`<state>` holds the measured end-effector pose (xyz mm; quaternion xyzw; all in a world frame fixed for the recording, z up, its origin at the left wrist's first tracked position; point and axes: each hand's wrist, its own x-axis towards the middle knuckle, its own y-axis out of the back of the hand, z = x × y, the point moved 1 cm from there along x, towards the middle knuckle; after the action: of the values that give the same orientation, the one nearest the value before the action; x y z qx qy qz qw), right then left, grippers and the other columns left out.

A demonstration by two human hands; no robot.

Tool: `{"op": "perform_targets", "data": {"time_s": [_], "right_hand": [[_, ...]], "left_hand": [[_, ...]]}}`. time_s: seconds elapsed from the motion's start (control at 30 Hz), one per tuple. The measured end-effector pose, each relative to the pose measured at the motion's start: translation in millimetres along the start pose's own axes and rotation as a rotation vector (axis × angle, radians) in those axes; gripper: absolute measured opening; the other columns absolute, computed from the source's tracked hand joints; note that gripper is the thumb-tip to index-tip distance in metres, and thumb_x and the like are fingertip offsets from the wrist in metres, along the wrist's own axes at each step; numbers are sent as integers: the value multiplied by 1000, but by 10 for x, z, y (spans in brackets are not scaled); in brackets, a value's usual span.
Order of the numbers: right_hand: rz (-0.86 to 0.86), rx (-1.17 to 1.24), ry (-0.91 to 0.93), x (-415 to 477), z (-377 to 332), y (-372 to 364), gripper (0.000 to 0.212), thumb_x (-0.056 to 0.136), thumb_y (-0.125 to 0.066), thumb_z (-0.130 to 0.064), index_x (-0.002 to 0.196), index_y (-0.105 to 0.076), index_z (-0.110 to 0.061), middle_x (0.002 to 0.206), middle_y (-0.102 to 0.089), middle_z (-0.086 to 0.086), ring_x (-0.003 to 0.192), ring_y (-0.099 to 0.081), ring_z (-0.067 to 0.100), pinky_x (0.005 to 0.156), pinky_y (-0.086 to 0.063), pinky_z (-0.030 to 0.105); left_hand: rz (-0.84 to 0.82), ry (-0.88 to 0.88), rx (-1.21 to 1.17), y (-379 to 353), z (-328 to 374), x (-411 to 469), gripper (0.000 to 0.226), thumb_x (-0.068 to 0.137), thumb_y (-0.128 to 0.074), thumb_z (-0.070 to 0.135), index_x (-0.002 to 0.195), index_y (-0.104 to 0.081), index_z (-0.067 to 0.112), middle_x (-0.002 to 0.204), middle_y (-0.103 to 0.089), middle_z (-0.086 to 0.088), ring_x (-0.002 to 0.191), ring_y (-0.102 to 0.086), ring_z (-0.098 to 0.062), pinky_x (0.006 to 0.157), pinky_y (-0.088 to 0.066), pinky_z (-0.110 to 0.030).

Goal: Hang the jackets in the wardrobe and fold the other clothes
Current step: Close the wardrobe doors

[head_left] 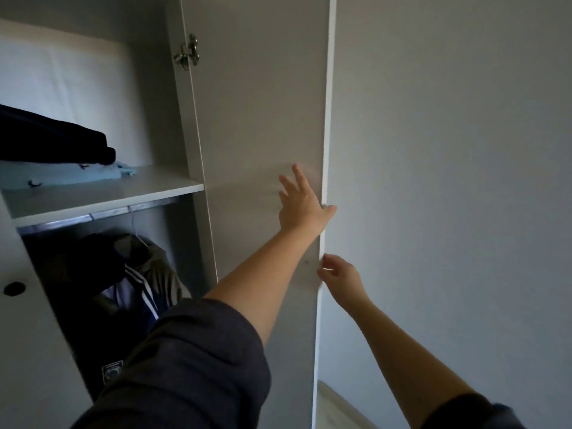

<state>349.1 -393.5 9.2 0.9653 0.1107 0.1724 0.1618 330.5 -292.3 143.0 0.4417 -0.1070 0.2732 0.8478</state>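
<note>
The white wardrobe door [263, 103] stands open on the right. My left hand [301, 209] lies flat on its inner face with straight fingers, the thumb hooked over the door's outer edge. Lower down, my right hand [340, 275] holds that same edge with curled fingers. Inside the wardrobe, dark jackets [139, 274] hang from the rail [108, 213]; one has white stripes. On the shelf [123, 193] above lie a folded dark garment [55, 137] and a light blue one [62, 176] beneath it.
A metal hinge [187, 54] joins the door to the wardrobe side. The other door [14, 287], with a round hole, fills the lower left. A plain grey wall [448, 150] runs behind the open door, and a strip of light floor [334, 407] shows below.
</note>
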Motion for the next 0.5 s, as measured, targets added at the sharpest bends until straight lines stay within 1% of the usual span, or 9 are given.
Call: {"op": "perform_targets", "data": {"time_s": [0.07, 0.1, 0.17, 0.23, 0.3, 0.37, 0.4, 0.43, 0.5], "right_hand": [[-28, 21, 13, -30, 4, -9, 20, 86, -57, -6, 87, -67, -23, 87, -72, -11, 84, -67, 0, 77, -48, 18], [-53, 52, 8, -57, 5, -20, 22, 86, -56, -6, 87, -68, -24, 87, -72, -10, 85, -68, 1, 77, -49, 19], [-114, 188, -21, -109, 16, -54, 24, 88, -51, -4, 98, -69, -16, 93, -74, 0, 91, -69, 15, 84, -54, 27], [-178, 328, -69, -148, -28, -86, 28, 94, -46, -5, 116, -62, -10, 101, -72, 12, 94, -69, 25, 87, -56, 33], [-264, 315, -84, -180, -119, -161, 31, 99, -45, -13, 129, -48, -20, 106, -69, 15, 91, -70, 25, 81, -58, 30], [-370, 217, -66, -202, -252, -308, 35, 100, -46, -19, 133, -43, -29, 108, -66, 12, 88, -71, 24, 77, -58, 29], [-417, 162, -37, -217, -325, -411, 32, 99, -47, -20, 130, -46, -27, 109, -65, 11, 86, -71, 23, 75, -59, 29], [-454, 114, -1, -239, -398, -531, 26, 99, -48, -19, 124, -52, -22, 108, -64, 10, 85, -70, 24, 74, -59, 30], [-493, 70, 63, -316, -533, -806, 12, 97, -52, -15, 106, -60, -16, 101, -65, 9, 82, -70, 23, 75, -60, 34]], "left_hand": [[59, 38, -10, -27, -13, 38, 112, 83, -67, 39, 149, 21, 19, 158, 15, -16, 145, -6, -41, 105, -36, -46], [80, 50, -15, -32, -37, 38, 112, 83, -67, 35, 148, 22, 19, 158, 15, -16, 145, -6, -42, 104, -38, -46], [102, 46, -14, -6, -118, 5, 111, 83, -65, 30, 147, 24, 18, 158, 15, -17, 145, -5, -42, 101, -40, -46], [89, 15, -12, 93, -226, -63, 110, 83, -64, 29, 147, 25, 19, 158, 15, -17, 145, -6, -40, 101, -39, -47], [52, -22, -14, 253, -371, -163, 109, 83, -63, 30, 147, 25, 20, 158, 16, -15, 146, -9, -38, 104, -38, -49], [15, -63, -32, 459, -551, -270, 109, 85, -62, 30, 146, 28, 24, 159, 16, -11, 143, -24, -37, 102, -42, -50], [-3, -89, -58, 577, -652, -327, 108, 86, -62, 30, 145, 28, 27, 160, 12, -9, 138, -34, -35, 99, -47, -45], [-22, -114, -98, 703, -765, -387, 108, 86, -62, 29, 145, 28, 29, 161, 3, -6, 133, -42, -31, 94, -50, -37], [-70, -145, -213, 978, -1014, -522, 102, 87, -62, 24, 149, 20, 30, 156, -24, 2, 125, -49, -19, 85, -45, -19]]}}
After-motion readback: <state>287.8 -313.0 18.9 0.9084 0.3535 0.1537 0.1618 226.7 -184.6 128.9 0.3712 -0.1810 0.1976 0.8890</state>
